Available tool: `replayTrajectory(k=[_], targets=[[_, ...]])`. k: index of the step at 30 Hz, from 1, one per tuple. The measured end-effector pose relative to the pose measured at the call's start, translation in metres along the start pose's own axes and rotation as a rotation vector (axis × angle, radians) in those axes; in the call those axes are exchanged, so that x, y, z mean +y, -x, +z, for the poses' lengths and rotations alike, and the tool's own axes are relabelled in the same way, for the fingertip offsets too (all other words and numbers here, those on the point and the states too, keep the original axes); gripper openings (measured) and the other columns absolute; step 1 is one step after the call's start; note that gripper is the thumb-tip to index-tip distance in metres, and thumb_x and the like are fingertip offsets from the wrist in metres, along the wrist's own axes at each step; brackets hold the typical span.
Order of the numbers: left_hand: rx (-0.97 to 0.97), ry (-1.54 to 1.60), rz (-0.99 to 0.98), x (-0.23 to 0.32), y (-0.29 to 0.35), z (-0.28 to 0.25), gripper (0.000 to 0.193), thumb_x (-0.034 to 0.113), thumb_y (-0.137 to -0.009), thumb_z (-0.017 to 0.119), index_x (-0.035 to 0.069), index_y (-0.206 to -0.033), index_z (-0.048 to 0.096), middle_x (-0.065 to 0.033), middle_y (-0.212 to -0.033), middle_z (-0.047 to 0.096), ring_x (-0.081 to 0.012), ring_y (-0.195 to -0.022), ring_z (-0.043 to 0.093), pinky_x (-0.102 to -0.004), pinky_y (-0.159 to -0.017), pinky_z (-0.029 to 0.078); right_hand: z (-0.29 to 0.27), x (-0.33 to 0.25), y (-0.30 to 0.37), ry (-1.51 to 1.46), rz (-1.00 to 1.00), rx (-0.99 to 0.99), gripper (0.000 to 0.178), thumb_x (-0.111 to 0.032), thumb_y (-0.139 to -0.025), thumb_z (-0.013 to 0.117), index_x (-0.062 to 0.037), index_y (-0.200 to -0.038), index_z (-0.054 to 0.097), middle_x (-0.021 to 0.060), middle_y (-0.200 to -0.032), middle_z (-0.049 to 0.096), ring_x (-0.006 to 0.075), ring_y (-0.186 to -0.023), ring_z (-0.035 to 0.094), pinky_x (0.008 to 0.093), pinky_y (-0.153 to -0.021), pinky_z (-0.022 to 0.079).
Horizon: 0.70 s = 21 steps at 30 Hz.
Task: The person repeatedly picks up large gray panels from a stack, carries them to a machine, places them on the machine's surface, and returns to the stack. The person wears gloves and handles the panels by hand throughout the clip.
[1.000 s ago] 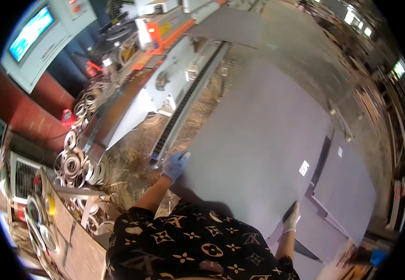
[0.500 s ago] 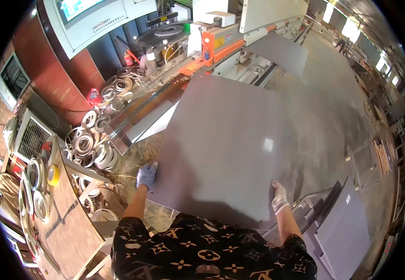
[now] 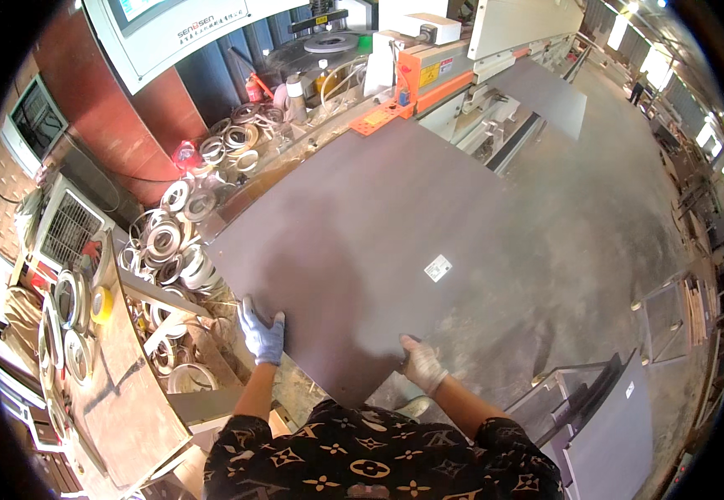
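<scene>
A large flat grey-brown panel (image 3: 337,225) with a white label (image 3: 437,267) stretches from near my body to the machine. At its near left edge is my left hand (image 3: 263,337) in a pale blue glove, thumb apart from the fingers and the edge between them. My right hand (image 3: 423,365), in a whitish glove, holds the near right edge, thumb on top; its other fingers are hidden under the panel. The panel's far edge lies by the orange guide plate (image 3: 381,115) of the machine (image 3: 433,71).
Rolls of edge banding (image 3: 164,239) are heaped on the left, beside a wooden board (image 3: 132,400) with a yellow tape roll (image 3: 102,306). Grey panels (image 3: 616,425) stand at the lower right. Another panel (image 3: 545,93) lies farther along the machine.
The panel has turned and slid toward the machine's orange plate. Its label now shows clearly. My right hand has moved left and nearer my left hand, which stays by the left edge.
</scene>
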<state>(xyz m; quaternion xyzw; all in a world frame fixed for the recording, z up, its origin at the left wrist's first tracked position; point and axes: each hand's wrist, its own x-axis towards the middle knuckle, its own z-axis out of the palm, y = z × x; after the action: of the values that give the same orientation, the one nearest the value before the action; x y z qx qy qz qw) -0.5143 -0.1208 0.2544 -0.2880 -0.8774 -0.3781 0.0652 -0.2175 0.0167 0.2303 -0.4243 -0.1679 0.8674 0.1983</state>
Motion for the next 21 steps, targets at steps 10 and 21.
replayTrajectory(k=[10, 21], targets=[[-0.57, 0.989, -0.976, 0.024, 0.118, -0.018, 0.068, 0.034, -0.086, 0.057, 0.006, -0.14, 0.025, -0.013, -0.137, 0.039, -0.0282, -0.123, 0.039, -0.0411, -0.099, 0.035, 0.013, 0.009, -0.024, -0.056, 0.016, 0.235, 0.038, -0.023, -0.092, 0.053, -0.0022, -0.122, 0.046, 0.0126, -0.122, 0.051, 0.0281, -0.109, 0.051, 0.0457, -0.091, 0.044], [-0.936, 1.411, -1.318, 0.011, 0.123, 0.025, 0.055, 0.046, -0.088, 0.048, 0.015, -0.134, 0.039, -0.0059, -0.132, 0.046, -0.0267, -0.114, 0.046, -0.0451, -0.094, 0.041, 0.021, -0.015, 0.001, 0.118, -0.042, -0.045, 0.045, -0.023, -0.095, 0.043, 0.0058, -0.13, 0.037, 0.0219, -0.123, 0.052, 0.0331, -0.108, 0.055, 0.0413, -0.095, 0.046]])
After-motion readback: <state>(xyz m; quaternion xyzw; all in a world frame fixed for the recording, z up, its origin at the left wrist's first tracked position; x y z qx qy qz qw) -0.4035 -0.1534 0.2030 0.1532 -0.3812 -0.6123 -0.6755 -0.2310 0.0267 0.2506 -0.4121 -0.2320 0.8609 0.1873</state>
